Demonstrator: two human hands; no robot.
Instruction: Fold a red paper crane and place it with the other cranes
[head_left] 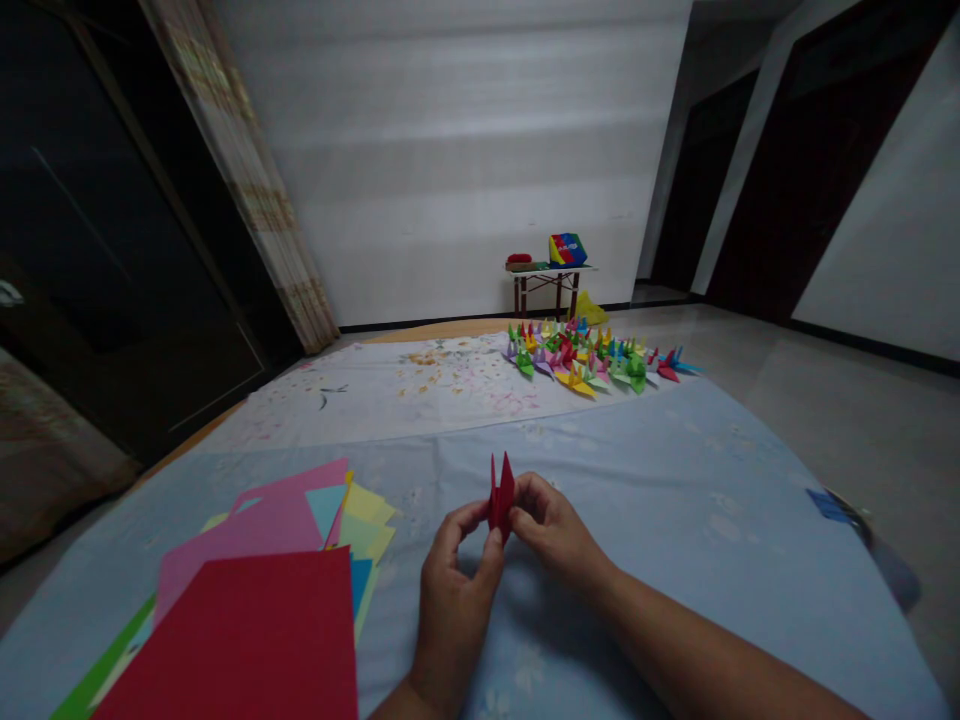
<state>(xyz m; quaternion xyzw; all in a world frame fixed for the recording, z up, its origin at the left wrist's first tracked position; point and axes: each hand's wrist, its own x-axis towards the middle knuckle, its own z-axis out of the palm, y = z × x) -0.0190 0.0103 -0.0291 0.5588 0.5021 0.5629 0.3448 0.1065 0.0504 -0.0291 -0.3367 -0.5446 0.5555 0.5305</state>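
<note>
A small red origami crane point(502, 492), partly folded, is held upright between my two hands above the blue cloth. Two narrow red points stick up from it. My left hand point(459, 575) pinches its left side and lower edge between thumb and fingers. On the other side, my right hand point(559, 530) grips the right edge with thumb and curled fingers. The lower part of the paper is partly covered by my fingertips. To the left of my hands lies a stack of coloured paper sheets point(270, 630), a red one on top.
Many folded paper cranes point(581, 355) in mixed colours stand at the table's far right. A blue patterned cloth point(675, 520) covers the near part, a white floral cloth point(375, 390) the far part. Beyond, a small table point(551, 270) holds a colourful bag point(568, 250).
</note>
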